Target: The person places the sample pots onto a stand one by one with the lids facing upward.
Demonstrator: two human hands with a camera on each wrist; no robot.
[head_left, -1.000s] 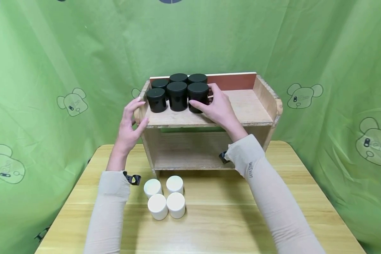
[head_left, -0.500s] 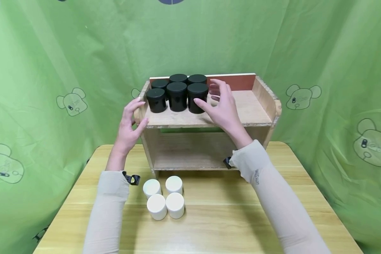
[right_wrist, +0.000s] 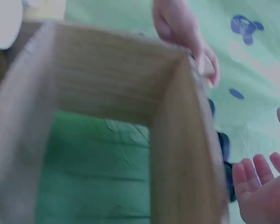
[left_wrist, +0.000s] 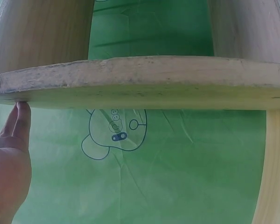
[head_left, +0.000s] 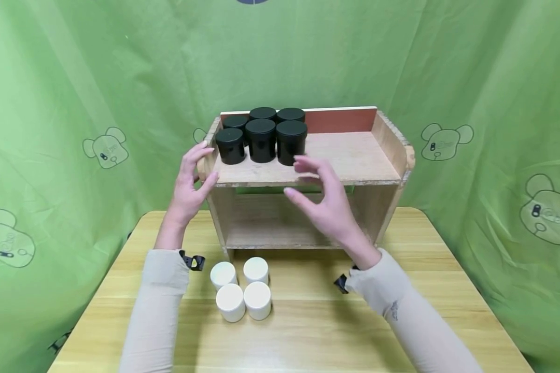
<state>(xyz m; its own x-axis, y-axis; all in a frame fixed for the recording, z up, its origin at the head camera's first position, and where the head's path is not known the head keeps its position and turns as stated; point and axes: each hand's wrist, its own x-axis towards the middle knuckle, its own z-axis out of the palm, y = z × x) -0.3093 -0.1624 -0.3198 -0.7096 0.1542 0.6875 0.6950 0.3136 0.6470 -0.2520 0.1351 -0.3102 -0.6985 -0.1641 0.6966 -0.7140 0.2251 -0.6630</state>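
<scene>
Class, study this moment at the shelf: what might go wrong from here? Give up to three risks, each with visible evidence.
The right hand is open near the front right black jar; a careless sweep might knock it.

The left hand holds the side of the shelf; a tug could jolt the jars.

Four white jars stand close together, so grasping one may tip another.

Booth, curtained, small; building type undeterminable. Green cloth, hung in folds behind and at both sides, printed with outlined cartoon animal heads. Table, one, pale wood-grain top, rounded corners, just before the cloth. Shelf unit, wooden, rough-edged, on tabletop. Wrist fittings, black, at cuffs, suggesting a recording set.
</scene>
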